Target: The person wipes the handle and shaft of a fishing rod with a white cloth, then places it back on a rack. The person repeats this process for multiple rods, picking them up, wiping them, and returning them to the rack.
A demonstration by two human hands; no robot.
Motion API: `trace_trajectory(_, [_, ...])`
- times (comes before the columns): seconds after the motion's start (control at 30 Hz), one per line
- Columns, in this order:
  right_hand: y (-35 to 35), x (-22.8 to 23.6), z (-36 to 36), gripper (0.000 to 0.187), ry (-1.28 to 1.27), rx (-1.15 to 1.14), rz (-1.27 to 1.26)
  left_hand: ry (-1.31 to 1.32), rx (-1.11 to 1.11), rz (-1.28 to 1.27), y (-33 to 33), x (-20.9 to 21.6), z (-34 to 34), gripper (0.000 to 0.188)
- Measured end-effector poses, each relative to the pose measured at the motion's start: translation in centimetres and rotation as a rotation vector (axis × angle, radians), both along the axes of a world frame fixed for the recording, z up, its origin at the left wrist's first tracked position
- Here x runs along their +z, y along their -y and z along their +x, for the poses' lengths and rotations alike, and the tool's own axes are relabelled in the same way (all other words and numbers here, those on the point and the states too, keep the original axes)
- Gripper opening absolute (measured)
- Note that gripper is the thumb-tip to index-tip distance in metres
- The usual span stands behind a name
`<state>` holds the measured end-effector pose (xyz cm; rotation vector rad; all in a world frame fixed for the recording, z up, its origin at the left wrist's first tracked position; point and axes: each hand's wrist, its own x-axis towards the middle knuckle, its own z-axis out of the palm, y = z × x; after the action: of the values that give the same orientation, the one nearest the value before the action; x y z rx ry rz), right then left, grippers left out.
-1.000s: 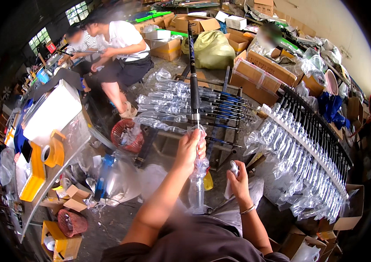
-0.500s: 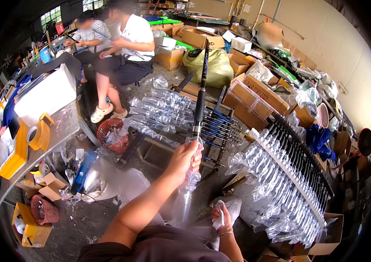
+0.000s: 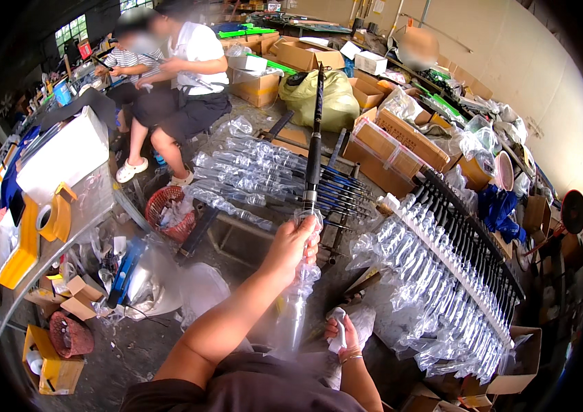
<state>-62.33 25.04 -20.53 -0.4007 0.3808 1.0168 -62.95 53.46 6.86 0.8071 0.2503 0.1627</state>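
Observation:
Upright in front of me, a black fishing rod (image 3: 315, 154) is gripped low on its handle by my left hand (image 3: 296, 240). Clear plastic wrap (image 3: 294, 302) covers the rod's butt end and hangs below my fist. Close to my body, my right hand (image 3: 346, 332) is closed around a white cloth (image 3: 337, 329), beside a pale bundle. Past the held rod, several plastic-wrapped rods (image 3: 250, 165) lie across a metal frame. On the right, a rack (image 3: 453, 257) carries a long row of rods with wrapped handles.
Two people (image 3: 192, 69) sit at the far left by a workbench (image 3: 88, 206) with yellow tape on it. A red basket (image 3: 169, 213) of plastic scraps stands on the floor. Cardboard boxes (image 3: 391, 147) and a yellow-green sack (image 3: 322, 99) are piled at the back. A fan (image 3: 573, 208) stands far right.
The view has shifted slightly, so the surroundings sit a little further left. Both hands keep their holds, and the rod remains upright. One seated person's legs have moved apart.

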Motion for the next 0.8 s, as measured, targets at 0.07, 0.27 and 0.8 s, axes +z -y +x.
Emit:
trace_trajectory(0.07, [-0.2, 0.3, 0.1, 0.041, -0.015, 0.016, 0.012, -0.003, -0.004, -0.019, 0.0, -0.1, 0.0, 0.027])
trace_trajectory(0.27, [-0.4, 0.3, 0.2, 0.043, 0.036, 0.026, -0.047, -0.008, -0.005, -0.061, 0.2, -0.2, 0.0, 0.028])
trace_trajectory(0.8, [-0.9, 0.5, 0.2, 0.044, 0.122, 0.083, -0.059, 0.0, -0.046, -0.156, -0.1, -0.4, 0.0, 0.031])
